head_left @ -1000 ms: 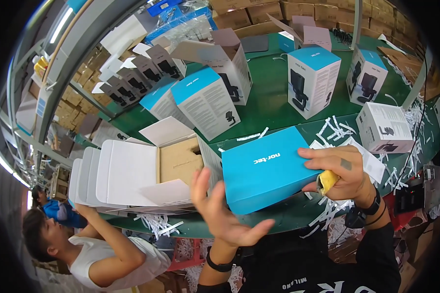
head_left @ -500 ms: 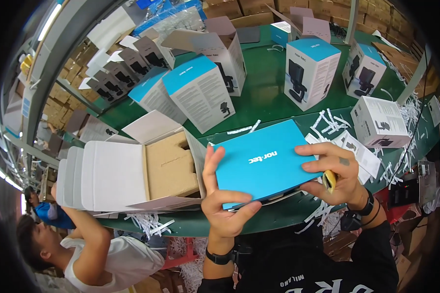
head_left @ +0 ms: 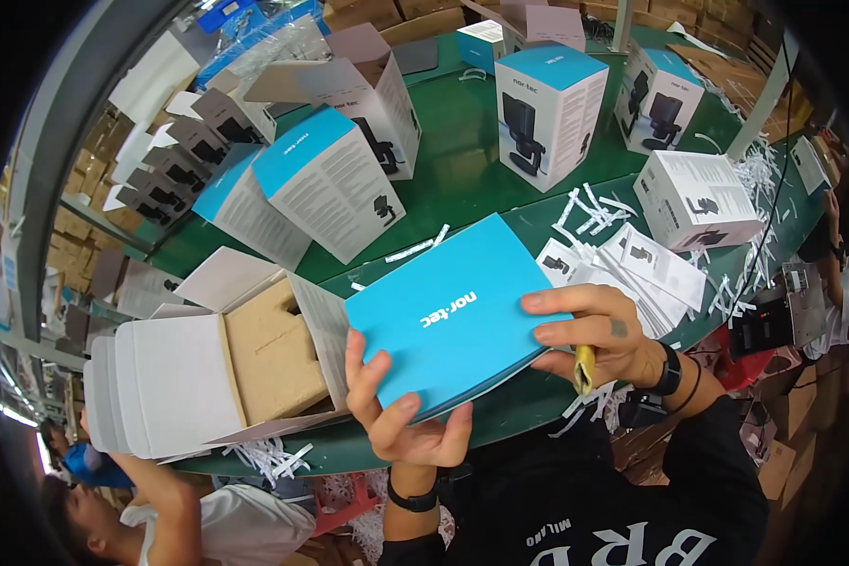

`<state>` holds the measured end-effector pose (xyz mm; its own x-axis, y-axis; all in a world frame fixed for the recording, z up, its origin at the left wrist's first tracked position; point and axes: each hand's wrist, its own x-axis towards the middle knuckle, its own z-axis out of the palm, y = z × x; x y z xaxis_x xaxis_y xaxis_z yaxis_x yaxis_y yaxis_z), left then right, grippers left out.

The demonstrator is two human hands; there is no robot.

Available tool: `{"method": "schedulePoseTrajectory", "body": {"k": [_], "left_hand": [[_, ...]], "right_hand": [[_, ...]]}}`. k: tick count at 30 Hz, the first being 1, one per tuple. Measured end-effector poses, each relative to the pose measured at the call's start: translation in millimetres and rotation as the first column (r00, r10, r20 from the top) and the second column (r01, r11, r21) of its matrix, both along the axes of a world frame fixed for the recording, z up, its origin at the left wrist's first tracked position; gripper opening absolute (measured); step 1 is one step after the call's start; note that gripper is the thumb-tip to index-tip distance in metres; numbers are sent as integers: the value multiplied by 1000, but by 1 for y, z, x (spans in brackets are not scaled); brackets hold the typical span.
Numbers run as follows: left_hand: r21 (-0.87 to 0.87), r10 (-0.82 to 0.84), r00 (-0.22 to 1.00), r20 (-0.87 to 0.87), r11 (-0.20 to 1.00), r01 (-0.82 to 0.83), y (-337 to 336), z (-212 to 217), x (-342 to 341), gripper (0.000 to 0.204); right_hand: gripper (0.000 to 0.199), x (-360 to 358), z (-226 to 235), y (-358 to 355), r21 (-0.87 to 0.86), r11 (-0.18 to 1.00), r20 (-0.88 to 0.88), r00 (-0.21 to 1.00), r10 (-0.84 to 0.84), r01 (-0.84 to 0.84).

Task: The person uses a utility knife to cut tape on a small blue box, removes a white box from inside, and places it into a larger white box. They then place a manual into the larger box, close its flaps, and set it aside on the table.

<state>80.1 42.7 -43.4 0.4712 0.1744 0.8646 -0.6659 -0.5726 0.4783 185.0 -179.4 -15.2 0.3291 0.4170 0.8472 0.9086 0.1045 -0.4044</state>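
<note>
Green table (head_left: 462, 179) w/ paper scraps; left hand (head_left: 401, 415) & right hand (head_left: 599, 330) grip flat glossy blue box (head_left: 448, 316).

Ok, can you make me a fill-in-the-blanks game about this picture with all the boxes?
1. The left hand and right hand hold a flat box whose top is coloured ____.
2. The table under the standing boxes is coloured ____.
3. The open carton beside the left hand has a ____ cardboard insert inside.
4. Each wrist wears a ____ band.

Missing words: blue; green; brown; black
</note>
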Motion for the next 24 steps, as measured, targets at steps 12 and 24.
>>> {"method": "schedulePoseTrajectory", "body": {"k": [12,24], "left_hand": [[377,186,981,56,906,-194,2,0,-4,48],[128,170,984,-56,979,-162,-11,-19,-5,68]], "right_hand": [[32,20,-11,-8,-80,990,-26,993,114,-116],[47,23,-19,-9,11,989,-190,971,144,-145]]}}
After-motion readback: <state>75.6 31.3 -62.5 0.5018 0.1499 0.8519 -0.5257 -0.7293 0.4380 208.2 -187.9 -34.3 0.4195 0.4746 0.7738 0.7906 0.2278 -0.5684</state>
